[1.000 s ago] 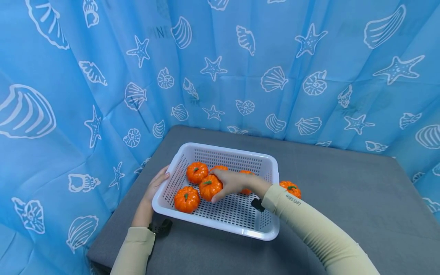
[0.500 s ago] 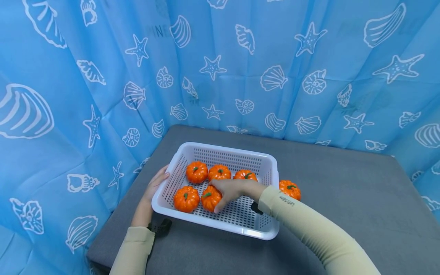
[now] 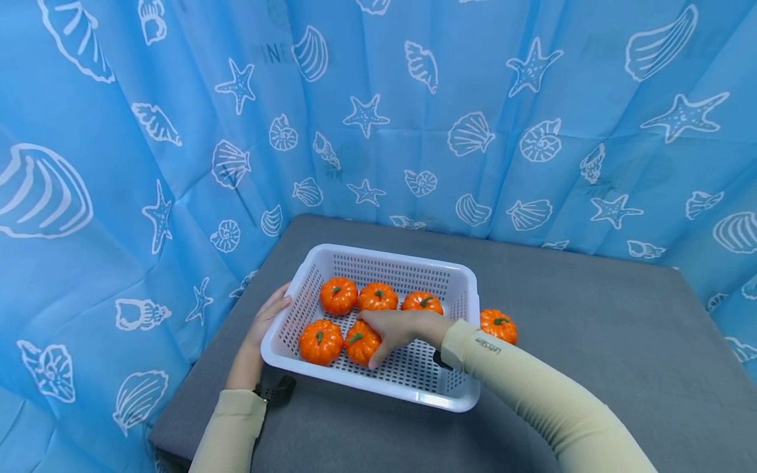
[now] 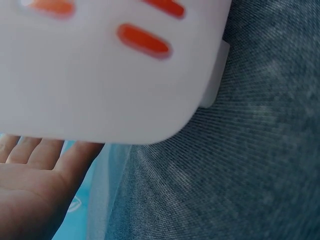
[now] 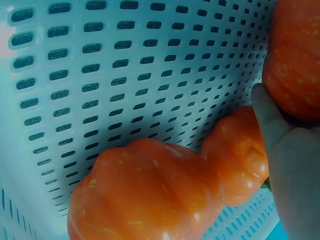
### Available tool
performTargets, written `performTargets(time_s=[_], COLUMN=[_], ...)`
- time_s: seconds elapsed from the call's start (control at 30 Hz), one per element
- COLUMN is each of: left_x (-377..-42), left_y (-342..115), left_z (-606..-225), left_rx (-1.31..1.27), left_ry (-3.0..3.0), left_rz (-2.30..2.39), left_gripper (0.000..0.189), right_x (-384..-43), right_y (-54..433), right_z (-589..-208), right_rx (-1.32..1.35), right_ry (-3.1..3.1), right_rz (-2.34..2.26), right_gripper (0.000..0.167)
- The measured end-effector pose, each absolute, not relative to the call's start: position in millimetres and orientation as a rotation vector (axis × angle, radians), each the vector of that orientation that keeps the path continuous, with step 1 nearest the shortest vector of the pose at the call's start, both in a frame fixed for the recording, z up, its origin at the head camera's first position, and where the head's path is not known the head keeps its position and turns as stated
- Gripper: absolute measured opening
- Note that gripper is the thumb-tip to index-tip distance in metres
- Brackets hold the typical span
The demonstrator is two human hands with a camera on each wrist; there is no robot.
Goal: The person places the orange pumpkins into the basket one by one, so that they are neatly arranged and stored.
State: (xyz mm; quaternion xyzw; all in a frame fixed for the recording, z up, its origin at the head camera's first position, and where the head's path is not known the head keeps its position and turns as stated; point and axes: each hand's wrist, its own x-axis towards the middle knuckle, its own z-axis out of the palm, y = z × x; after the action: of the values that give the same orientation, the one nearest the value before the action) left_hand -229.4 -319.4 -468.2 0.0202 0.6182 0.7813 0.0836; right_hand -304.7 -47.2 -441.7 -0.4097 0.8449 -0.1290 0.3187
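My right hand (image 3: 391, 326) reaches into the white perforated plastic basket (image 3: 390, 254) and grips a small orange pumpkin (image 3: 362, 349) with a green stem. That pumpkin is low in the basket, beside the front-left pumpkin (image 3: 321, 343); whether it bears on the floor, I cannot tell. In the right wrist view my thumb lies against the held pumpkin (image 5: 296, 60). My left hand (image 3: 264, 326) touches the basket's left side. Its fingers extend fairly straight behind the basket wall (image 4: 100, 95) in the left wrist view, their tips hidden there.
Along the basket's back sit a left pumpkin (image 3: 339, 295), a middle pumpkin (image 3: 378, 297) and a right pumpkin (image 3: 422, 302), partly covered by my wrist. Outside, against the right wall, another pumpkin (image 3: 498, 326) is on the grey table (image 3: 591, 328). A blue shell-patterned curtain (image 3: 414, 131) hangs behind.
My right hand has lowered the pumpkin and brought it slightly towards the front of the basket, uncovering the back pumpkins. It barely moves in the last half second. My left hand stays put.
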Motion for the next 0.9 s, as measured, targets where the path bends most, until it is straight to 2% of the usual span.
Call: performTargets(time_s=[0.37,0.63,0.9], left_x=[-233.0,-236.7,-234.7], left_y=[-322.5,-328.8,-328.5], left_z=[-476.3,-488.5,-485.5], left_rx=[0.053,0.158,0.142], left_ry=[1.853,1.942,1.908], left_rz=[2.335,2.313,2.316], left_gripper=[0.048,0.048,0.048], right_x=[-304.8,-307.6,-303.7], right_y=[-48.9,-48.7,-43.7], right_z=[-443.9,-444.2,-433.0], right_rx=[-1.061,-1.094,-1.143], right_ry=[2.188,2.18,2.17], right_rz=[-0.283,-0.241,-0.376], right_gripper=[0.109,0.112,0.108])
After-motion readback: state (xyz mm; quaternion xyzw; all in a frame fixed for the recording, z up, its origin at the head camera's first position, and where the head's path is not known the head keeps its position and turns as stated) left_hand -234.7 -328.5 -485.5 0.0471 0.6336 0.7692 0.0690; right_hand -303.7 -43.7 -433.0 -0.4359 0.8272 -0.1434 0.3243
